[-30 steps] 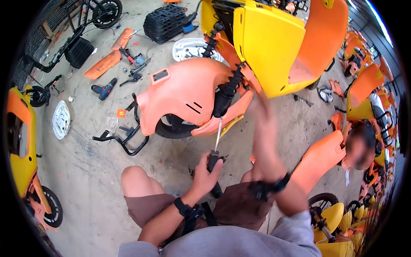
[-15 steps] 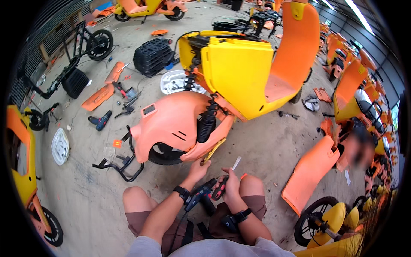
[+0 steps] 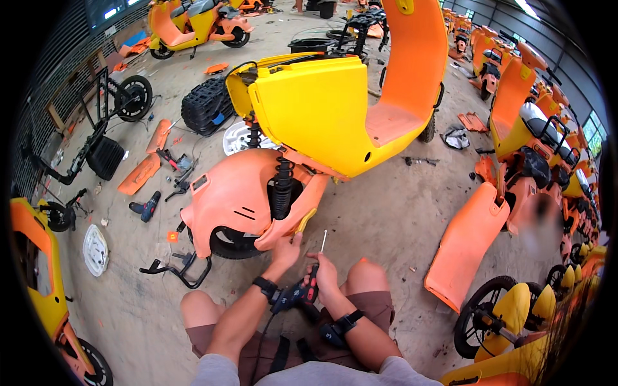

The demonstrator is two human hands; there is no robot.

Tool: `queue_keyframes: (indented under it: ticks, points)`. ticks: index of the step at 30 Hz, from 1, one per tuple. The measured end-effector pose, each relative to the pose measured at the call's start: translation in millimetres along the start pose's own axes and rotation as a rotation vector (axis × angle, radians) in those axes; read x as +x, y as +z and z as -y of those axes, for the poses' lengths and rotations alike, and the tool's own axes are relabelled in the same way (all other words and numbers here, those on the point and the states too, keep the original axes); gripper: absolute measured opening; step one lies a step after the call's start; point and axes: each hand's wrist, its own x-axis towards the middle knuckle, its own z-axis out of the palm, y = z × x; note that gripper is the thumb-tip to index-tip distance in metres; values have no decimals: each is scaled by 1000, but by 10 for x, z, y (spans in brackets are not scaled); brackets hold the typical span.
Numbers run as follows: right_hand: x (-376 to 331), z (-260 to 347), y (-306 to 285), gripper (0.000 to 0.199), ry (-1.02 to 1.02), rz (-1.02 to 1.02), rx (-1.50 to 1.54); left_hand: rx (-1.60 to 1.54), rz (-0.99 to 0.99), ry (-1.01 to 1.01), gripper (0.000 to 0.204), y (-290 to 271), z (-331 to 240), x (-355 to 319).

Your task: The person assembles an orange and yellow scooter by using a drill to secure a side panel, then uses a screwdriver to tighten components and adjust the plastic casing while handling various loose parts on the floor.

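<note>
Right hand [image 3: 325, 273] closed around screwdriver [image 3: 315, 276], tip up | left hand [image 3: 285, 249] open, fingers touching orange scooter panel [image 3: 241, 196] edge

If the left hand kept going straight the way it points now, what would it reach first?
The left hand points up and forward at the orange rear body panel of the scooter lying ahead. It would likely meet the panel's lower edge by the yellow strip; depth is hard to judge here.

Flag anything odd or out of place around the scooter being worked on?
The scooter is stripped, its orange rear fender tilted. Loose orange panels and a cordless drill lie scattered on the floor. The right hand holds a screwdriver.
</note>
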Motion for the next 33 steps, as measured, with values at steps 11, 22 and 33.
queue_keyframes:
  ticks: [11,22,33]
  points:
    - [678,474,66,39,-40,-79,-346,-14,-62,210,31,218,320,-113]
    - [623,1310,-94,38,-130,39,-951,-134,-165,133,24,679,358,-126]
    - [1053,702,319,37,-443,-228,-589,-105,-239,251,29,807,589,71]
